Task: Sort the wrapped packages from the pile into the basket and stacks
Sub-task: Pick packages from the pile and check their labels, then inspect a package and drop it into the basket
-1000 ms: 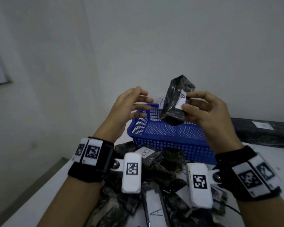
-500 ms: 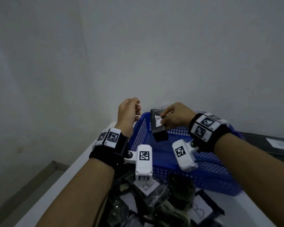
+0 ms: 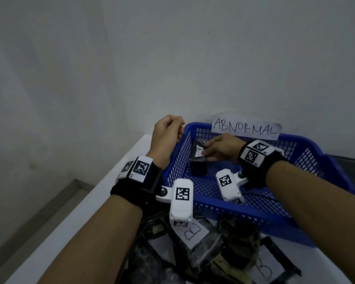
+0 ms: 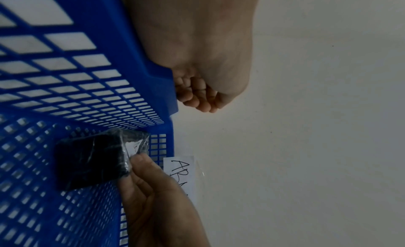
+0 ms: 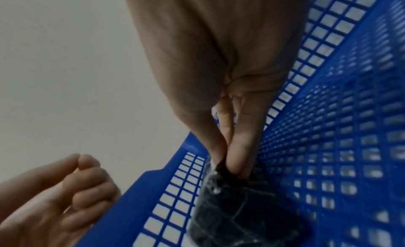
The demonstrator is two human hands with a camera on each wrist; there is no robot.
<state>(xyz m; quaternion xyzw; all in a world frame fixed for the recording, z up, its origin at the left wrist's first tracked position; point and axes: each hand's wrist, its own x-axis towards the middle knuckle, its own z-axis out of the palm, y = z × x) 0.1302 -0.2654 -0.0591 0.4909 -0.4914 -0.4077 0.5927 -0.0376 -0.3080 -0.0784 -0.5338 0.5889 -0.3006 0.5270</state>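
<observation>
Package (image 3: 198,158), black, plastic-wrapped, white label on top, sits inside the blue basket (image 3: 275,203) near its far-left corner, low against the mesh floor. Right hand (image 3: 221,149) reaches into the basket from the right; its grip pinches the package's upper end, thumb on the label side and fingers (image 5: 240,157) pressed together on the opposite face. In the right wrist view the package (image 5: 241,214) hangs directly below the fingertips, its body extending down toward the basket floor (image 5: 350,164). In the left wrist view the right hand (image 4: 157,198) meets the package (image 4: 92,162) at its edge nearest the basket wall (image 4: 65,77), the rest of the package lying free on the mesh.

Left hand (image 3: 167,136) is outside the basket, resting against the left rim near the far corner; its grip is curled into a loose fist holding nothing, fingers (image 4: 197,96) tucked against the palm just beside the rim. Also visible in the right wrist view, left hand (image 5: 54,198) beside the basket edge.

Paper sign (image 3: 245,129) reading "ABNORMAL" is fixed at the basket's far rim, just behind the right hand. Pile of wrapped packages (image 3: 203,253) with lettered labels lies on the white worktop (image 3: 90,212) in front of the basket, under the forearms. Both wrists wear black bands with marker tags.
</observation>
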